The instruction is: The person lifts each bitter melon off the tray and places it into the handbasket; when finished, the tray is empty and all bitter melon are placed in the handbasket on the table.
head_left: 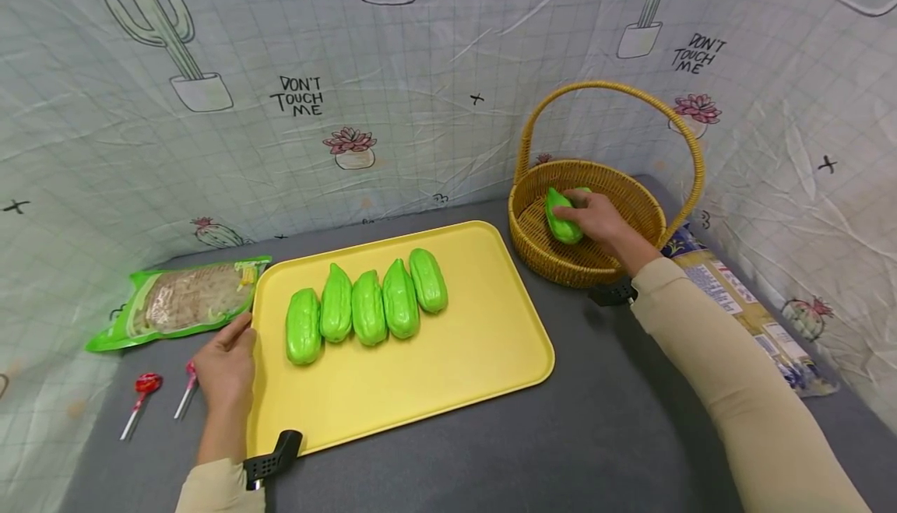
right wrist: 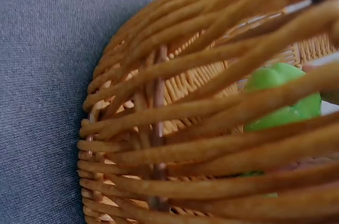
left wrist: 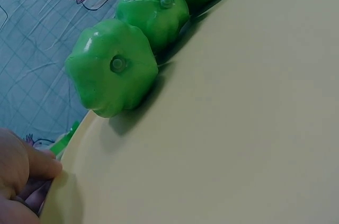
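Note:
My right hand (head_left: 596, 217) reaches into a wicker basket (head_left: 554, 265) and holds a glossy green ribbed gourd (head_left: 560, 225) by its side. More green shows just behind the fingers; whether it is a second gourd I cannot tell. Through the weave in the right wrist view, the held gourd (right wrist: 280, 89) is partly hidden. At the left rim of a yellow tray (head_left: 476, 342), my left hand (head_left: 227, 361) pinches the edge. Several similar green gourds (head_left: 367, 309) lie side by side on the tray, their stem nubs visible on two gourds (left wrist: 114, 70) in the left wrist view.
A green-edged packet (head_left: 196, 295) lies behind my left hand. Two lollipops, one red (head_left: 147, 384) and one pink (head_left: 189, 377), are left of it. Right of the basket, a printed plastic bag (head_left: 743, 303) lies partly behind my sleeve. The basket's tall handle (head_left: 610, 86) arches overhead.

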Available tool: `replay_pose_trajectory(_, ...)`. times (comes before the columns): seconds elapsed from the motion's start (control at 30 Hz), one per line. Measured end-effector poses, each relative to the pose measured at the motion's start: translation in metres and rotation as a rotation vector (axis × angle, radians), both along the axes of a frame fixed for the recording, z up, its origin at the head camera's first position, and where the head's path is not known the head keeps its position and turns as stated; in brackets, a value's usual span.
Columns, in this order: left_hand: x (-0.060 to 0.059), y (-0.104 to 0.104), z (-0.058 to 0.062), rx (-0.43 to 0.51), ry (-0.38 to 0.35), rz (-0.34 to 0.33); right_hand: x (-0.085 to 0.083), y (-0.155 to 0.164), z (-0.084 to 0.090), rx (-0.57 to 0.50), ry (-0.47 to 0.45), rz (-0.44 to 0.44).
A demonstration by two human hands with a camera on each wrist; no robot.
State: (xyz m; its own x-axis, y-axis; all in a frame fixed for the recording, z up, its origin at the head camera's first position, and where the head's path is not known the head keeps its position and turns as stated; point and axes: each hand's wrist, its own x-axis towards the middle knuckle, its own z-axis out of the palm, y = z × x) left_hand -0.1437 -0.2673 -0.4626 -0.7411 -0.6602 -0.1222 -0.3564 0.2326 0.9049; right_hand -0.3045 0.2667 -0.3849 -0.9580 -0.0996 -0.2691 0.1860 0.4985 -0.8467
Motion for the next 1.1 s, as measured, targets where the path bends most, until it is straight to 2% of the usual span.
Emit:
replay_pose_trajectory(0.37, -0.001, 0.000, 0.000, -0.008, -0.004, 0.009, -0.006, 0.013, -0.010, 0.009, -0.018, -0.033)
replay_pose_trajectory(0.6, -0.001, 0.001, 0.001, 0.002, -0.014, 0.006, -0.008, 0.018, -0.015, 0.059, -0.027, -0.029)
replay_pose_trajectory(0.77, -0.001, 0.002, 0.001, 0.001, -0.017, 0.004, -0.010, 0.018, -0.016, 0.104, -0.026, -0.020)
replay_pose_trajectory(1.1, 0.000, 0.001, 0.001, 0.017, -0.010, -0.005, -0.008, 0.016, -0.015, 0.121, -0.014, -0.009)
